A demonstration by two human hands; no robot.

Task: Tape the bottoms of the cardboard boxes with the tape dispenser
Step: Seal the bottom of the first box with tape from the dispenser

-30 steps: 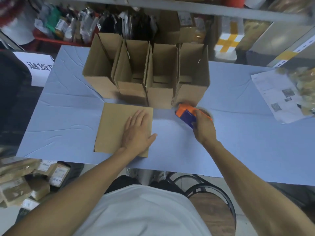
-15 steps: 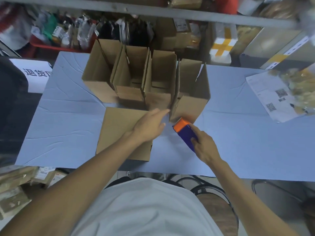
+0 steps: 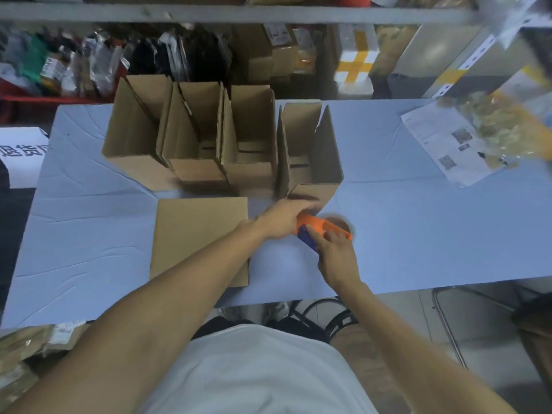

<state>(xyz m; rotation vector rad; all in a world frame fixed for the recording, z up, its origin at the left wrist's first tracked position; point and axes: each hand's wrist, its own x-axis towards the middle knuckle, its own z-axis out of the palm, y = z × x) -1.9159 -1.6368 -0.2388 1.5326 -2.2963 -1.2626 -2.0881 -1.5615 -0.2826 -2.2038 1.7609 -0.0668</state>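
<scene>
gripping tape dispenser: right hand; left hand grip unclear; sign "退货".

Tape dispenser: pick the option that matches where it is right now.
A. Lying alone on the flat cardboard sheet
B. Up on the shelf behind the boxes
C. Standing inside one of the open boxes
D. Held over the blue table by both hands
D: the orange and blue tape dispenser sits between the left hand and the right hand, over the blue table, just in front of the rightmost open box.

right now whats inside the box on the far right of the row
Inside the rightmost box only bare cardboard shows: its walls and folded bottom flaps with a dark slit between them. No contents are visible. The near corner of its floor is hidden by the front wall.
</scene>
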